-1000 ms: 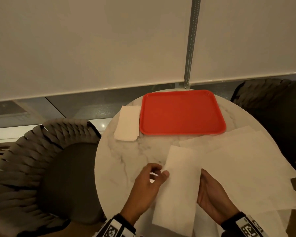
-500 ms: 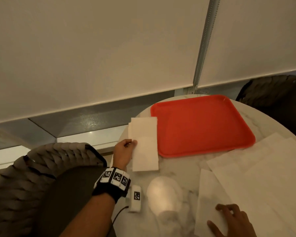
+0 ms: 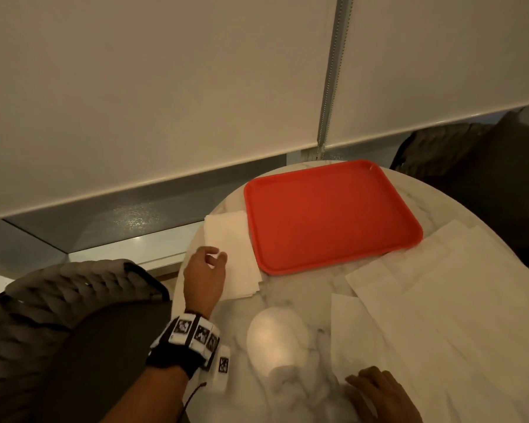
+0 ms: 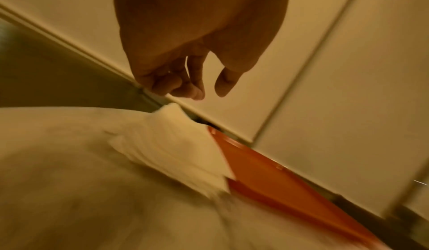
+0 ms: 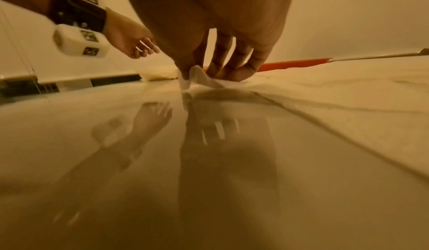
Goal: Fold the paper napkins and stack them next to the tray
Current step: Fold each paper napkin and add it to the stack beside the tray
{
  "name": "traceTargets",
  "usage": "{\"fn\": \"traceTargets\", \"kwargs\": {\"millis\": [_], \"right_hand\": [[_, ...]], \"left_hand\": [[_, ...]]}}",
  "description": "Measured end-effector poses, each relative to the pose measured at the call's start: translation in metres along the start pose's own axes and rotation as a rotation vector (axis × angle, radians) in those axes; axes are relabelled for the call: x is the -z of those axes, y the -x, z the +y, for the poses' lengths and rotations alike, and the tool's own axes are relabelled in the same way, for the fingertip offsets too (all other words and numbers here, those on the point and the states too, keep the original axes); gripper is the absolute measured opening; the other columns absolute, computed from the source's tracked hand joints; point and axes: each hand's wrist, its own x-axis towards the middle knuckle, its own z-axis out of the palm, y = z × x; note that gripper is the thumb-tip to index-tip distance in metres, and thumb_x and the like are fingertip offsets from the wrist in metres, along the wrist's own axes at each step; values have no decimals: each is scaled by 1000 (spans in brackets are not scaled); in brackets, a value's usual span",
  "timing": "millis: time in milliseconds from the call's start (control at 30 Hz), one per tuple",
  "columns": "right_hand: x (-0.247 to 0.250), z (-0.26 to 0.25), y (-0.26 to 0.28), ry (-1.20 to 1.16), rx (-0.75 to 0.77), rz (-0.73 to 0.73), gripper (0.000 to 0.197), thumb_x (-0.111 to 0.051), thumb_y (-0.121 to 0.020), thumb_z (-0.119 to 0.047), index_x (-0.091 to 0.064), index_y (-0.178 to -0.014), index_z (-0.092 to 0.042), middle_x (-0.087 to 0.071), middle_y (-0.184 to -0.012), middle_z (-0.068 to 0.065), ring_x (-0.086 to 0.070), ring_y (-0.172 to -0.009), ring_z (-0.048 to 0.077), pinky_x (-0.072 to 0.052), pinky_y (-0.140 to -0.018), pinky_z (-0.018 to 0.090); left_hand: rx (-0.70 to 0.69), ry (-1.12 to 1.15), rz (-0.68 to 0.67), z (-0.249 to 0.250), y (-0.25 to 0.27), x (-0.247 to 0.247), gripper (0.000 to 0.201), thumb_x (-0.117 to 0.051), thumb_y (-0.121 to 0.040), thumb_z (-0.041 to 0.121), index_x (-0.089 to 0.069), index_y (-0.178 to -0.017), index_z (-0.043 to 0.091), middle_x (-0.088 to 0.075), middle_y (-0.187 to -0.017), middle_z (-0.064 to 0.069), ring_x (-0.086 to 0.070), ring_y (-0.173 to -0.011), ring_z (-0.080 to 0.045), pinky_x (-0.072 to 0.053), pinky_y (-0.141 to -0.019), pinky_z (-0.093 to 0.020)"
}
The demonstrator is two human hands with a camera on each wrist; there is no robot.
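While the left hand (image 3: pixel 204 277) hangs just over the near left edge of the stack of folded napkins (image 3: pixel 235 254), its fingers (image 4: pixel 185 86) loosely curled with a clear gap to the thumb and holding nothing, the stack lies on the marble table (image 3: pixel 290 297) right against the left rim of the red tray (image 3: pixel 330 215); its layers look fanned at the near corner rather than flush, so a brush from that hand could skew them or push one sheet toward the table edge (the stack sits close to it); the right hand (image 3: pixel 382 395) is at the near corner of the unfolded napkins (image 3: pixel 458 300), thumb and fingers (image 5: pixel 234 70) pinching up a lifted corner; the risk here, I judge, is that thin overlapping sheets cling, so the pinch may take two at once or drag the rest of the pile sideways; a sharp tug could also tear the corner or crumple it before folding.
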Motion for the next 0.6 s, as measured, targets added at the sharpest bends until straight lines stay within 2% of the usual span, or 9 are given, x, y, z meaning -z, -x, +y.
{"fn": "traceTargets", "kwargs": {"millis": [100, 133, 200, 267, 367, 433, 500, 533, 600], "right_hand": [[20, -12, 1, -142, -36, 33, 53, -35, -99, -55, -78, -83, -29, -64, -78, -10, -51, -68, 6, -44, -54, 20], [27, -18, 0, -187, -23, 66, 47, -38, -99, -53, -77, -87, -29, -65, -78, -10, -53, -69, 4, -44, -58, 18], [41, -30, 0, -259, 52, 83, 36, -43, -99, -47, -74, -93, -29, -65, -82, -11, -55, -72, 3, -45, -62, 15], [57, -37, 5, -338, 138, 58, 24, -48, -97, -45, -69, -99, -34, -64, -87, -15, -57, -75, 0, -46, -66, 13], [90, -32, 17, -539, 142, 94, 16, -63, -90, -46, -69, -96, -32, -66, -90, -17, -64, -78, 2, -49, -69, 20], [119, -18, 21, -775, 10, 167, 20, -69, -81, -43, -71, -93, -26, -69, -90, -9, -67, -81, 10, -50, -71, 22], [137, 4, 19, -980, -309, 196, 31, -65, -71, -48, -69, -94, -28, -70, -98, -1, -67, -89, 16, -50, -76, 18], [142, 16, 19, -1100, -481, 123, 36, -63, -70, -49, -68, -99, -29, -70, -105, 3, -66, -94, 18, -51, -82, 21], [154, 26, 15, -1377, -693, -53, 34, -59, -85, -40, -65, -114, -22, -69, -116, 10, -66, -101, 25, -50, -92, 40]], "left_hand": [[47, 65, -327, 8, 86, -23, 22, -64, -94, 36, -66, -96, 15, -69, -86, 1, -63, -66, 1, -43, -58, -12], [154, 136, -476, 12, 117, -33, 33, -67, -91, 43, -67, -96, 11, -72, -86, -1, -64, -63, -1, -44, -57, -12], [385, 342, -730, 25, 170, -53, 46, -71, -85, 52, -68, -100, 8, -74, -90, -8, -68, -78, -14, -54, -68, -24], [364, 484, -755, 38, 208, -69, 35, -71, -88, 46, -71, -110, 19, -77, -105, 1, -72, -98, -15, -56, -92, -35], [161, 477, -586, 62, 242, -73, 20, -63, -96, 26, -69, -115, 27, -76, -110, 10, -70, -106, -11, -53, -100, -38], [79, 502, -620, 82, 260, -68, 16, -62, -96, 19, -71, -109, 24, -75, -106, 8, -70, -104, -15, -52, -97, -38], [64, 610, -700, 97, 278, -60, 9, -63, -94, 12, -68, -89, 17, -69, -93, 3, -64, -95, -19, -49, -88, -34], [69, 682, -729, 105, 288, -54, 13, -61, -94, 7, -67, -86, 16, -66, -90, -1, -63, -91, -19, -50, -85, -32], [57, 804, -761, 114, 303, -46, 16, -55, -94, 2, -67, -89, 11, -68, -93, -6, -66, -89, -17, -53, -82, -29]]}}
